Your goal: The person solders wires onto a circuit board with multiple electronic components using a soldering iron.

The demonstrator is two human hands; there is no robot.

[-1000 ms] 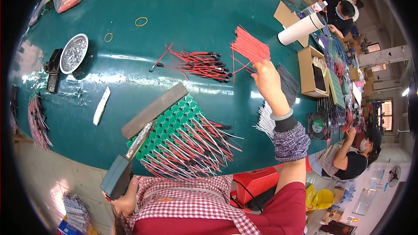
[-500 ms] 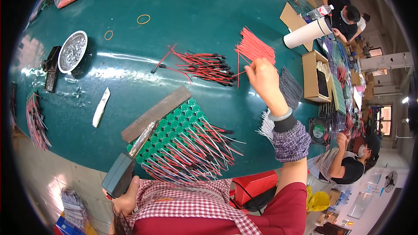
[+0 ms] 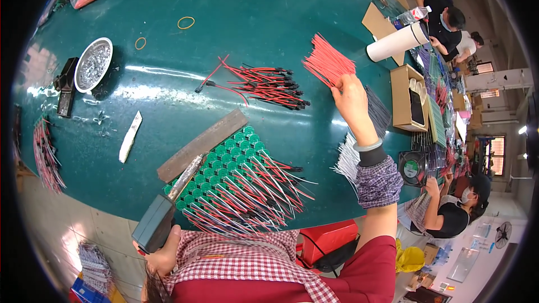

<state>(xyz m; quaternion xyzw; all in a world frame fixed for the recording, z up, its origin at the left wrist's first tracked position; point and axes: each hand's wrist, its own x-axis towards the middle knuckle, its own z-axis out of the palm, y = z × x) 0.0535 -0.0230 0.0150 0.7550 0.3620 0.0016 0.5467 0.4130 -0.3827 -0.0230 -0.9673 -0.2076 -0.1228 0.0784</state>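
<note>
My right hand (image 3: 352, 96) is stretched out over the green table and grips a fanned bundle of short red wires (image 3: 328, 66). My left hand (image 3: 164, 249) is low at the near edge, closed around the dark handle of a soldering tool (image 3: 155, 224) whose metal tip (image 3: 188, 169) points at rows of small green round parts (image 3: 224, 157) with red and grey wires (image 3: 252, 191) fanning toward me. A flat metal bar (image 3: 202, 144) lies along the far side of those rows. A pile of red and black leads (image 3: 264, 85) lies beyond.
A metal bowl of small parts (image 3: 93, 64), a dark box (image 3: 65, 84), a white strip (image 3: 129, 137) and yellow rubber bands (image 3: 186, 22) lie on the left. A white roll (image 3: 393, 44), a cardboard box (image 3: 405, 98) and a small fan (image 3: 414, 167) are right. Other people (image 3: 449, 213) work at the right.
My right hand has carried the red wire bundle slightly up and to the right. The left hand and soldering tool have stayed by the green parts.
</note>
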